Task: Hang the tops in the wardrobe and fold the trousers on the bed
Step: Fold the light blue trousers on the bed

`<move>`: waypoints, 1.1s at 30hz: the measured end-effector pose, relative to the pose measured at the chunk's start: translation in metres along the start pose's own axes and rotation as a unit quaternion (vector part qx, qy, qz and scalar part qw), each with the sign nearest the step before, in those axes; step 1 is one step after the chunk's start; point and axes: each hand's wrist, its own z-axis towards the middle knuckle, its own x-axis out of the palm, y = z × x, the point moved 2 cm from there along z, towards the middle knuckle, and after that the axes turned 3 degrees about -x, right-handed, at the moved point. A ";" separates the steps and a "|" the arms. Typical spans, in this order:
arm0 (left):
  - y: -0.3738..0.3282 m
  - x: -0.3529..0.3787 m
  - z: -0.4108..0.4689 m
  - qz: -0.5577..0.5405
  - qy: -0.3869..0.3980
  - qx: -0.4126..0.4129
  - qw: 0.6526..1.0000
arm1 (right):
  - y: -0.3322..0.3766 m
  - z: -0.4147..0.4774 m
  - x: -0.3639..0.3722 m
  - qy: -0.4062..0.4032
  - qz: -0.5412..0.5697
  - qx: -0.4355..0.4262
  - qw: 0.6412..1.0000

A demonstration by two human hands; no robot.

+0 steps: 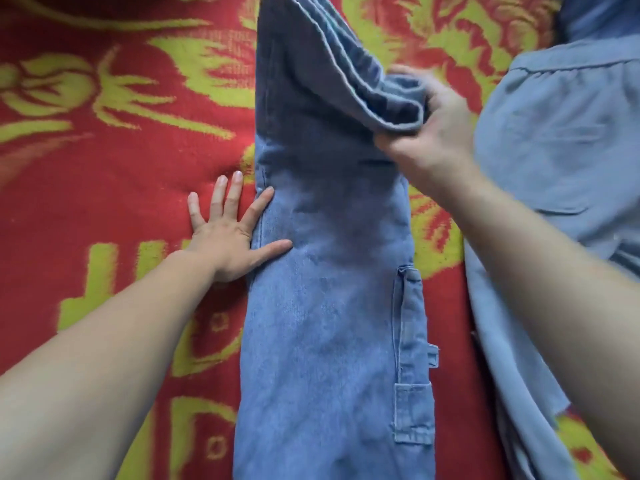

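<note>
Blue denim trousers lie lengthwise down the middle of the bed, folded leg on leg, with a side pocket showing at the lower right. My left hand lies flat with spread fingers on the blanket, its thumb and forefinger pressing the trousers' left edge. My right hand grips the leg hems, lifted and brought over the lower part of the trousers. A light blue top lies spread on the bed to the right, partly under my right forearm.
The bed is covered by a red blanket with a yellow-green flower pattern, bare on the left side. The light blue top fills the right side up to the frame's edge.
</note>
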 end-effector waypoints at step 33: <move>-0.041 0.037 -0.131 -0.436 -0.037 -0.161 0.885 | -0.042 -0.268 0.006 0.141 -0.377 0.070 0.913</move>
